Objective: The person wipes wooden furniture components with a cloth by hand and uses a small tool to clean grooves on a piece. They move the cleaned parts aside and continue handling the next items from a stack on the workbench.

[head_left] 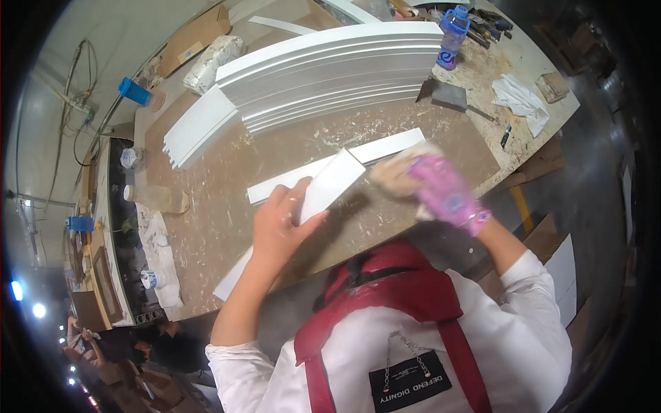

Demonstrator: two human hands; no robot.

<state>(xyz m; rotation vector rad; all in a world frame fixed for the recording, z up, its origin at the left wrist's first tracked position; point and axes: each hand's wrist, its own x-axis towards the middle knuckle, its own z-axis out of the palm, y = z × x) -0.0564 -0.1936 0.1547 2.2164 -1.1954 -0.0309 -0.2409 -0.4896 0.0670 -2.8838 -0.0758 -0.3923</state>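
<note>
My left hand (pixel 277 221) grips a long white board (pixel 334 180) that slants from the table's near edge up toward the middle. Its fingers lie over the far side and the thumb presses on the near side. Behind it, a second white strip (pixel 389 146) rests on the brown table top, partly covered by the held board. My right hand (pixel 444 189), in a pink glove and blurred by motion, holds a bunched beige cloth (pixel 399 173) just right of the board's end. Whether the cloth touches either strip, I cannot tell.
A stack of white boards (pixel 330 76) stands at the back, with shorter white pieces (pixel 200 127) beside it. A blue-capped bottle (pixel 452 38), a dark scraper-like blade (pixel 447 95) and a white cloth (pixel 521 100) are at the right. A clear jar (pixel 158 198) lies left.
</note>
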